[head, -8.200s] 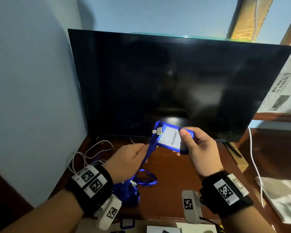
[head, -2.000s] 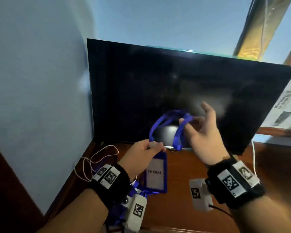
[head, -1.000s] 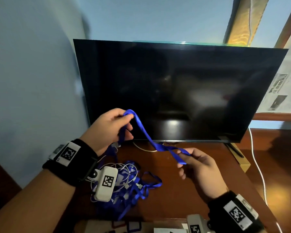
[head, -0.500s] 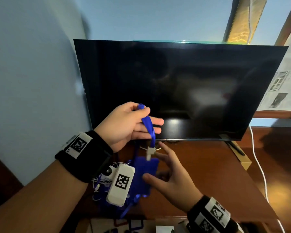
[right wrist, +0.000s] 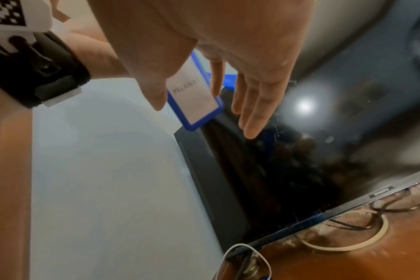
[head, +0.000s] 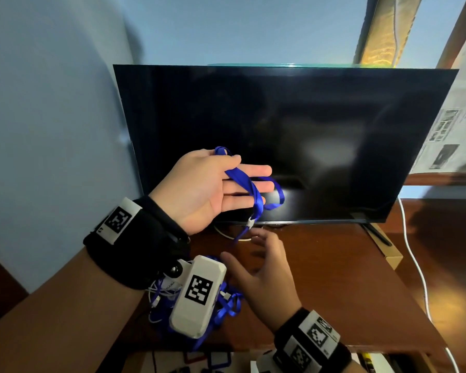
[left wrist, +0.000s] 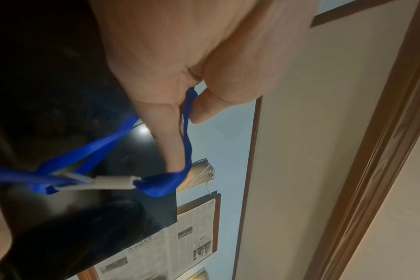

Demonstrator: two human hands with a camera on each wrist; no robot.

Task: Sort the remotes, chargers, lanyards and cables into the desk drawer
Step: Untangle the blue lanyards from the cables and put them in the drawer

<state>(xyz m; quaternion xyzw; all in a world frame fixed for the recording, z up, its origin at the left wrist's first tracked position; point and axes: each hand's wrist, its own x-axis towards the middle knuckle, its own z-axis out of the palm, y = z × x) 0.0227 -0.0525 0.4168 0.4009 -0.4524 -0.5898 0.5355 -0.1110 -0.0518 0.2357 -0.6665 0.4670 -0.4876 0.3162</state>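
Observation:
My left hand [head: 242,168] is raised in front of the TV, palm toward me. A blue lanyard strap [head: 253,189] loops over its straight fingers. In the left wrist view the thumb and index finger pinch the strap [left wrist: 187,121], and its white clip [left wrist: 113,182] hangs below. My right hand [head: 253,254] sits under the clip [head: 250,223] with fingers spread. The blue badge holder [right wrist: 194,94], marked PELAWAT, hangs between its thumb and fingers without being gripped. More blue lanyards and white cables [head: 226,305] lie piled on the desk, partly hidden by my left wrist camera.
A dark TV [head: 307,130] stands at the back of the wooden desk [head: 334,278]. A white cable [head: 414,265] and a small cardboard box [head: 388,251] are at the right. The open drawer [head: 213,362] shows at the bottom edge. A cable ring [right wrist: 348,246] sits under the TV.
My left hand has flattened its fingers and the strap now loops round them. My right hand has come in under the clip, and the badge holder is now hidden behind it.

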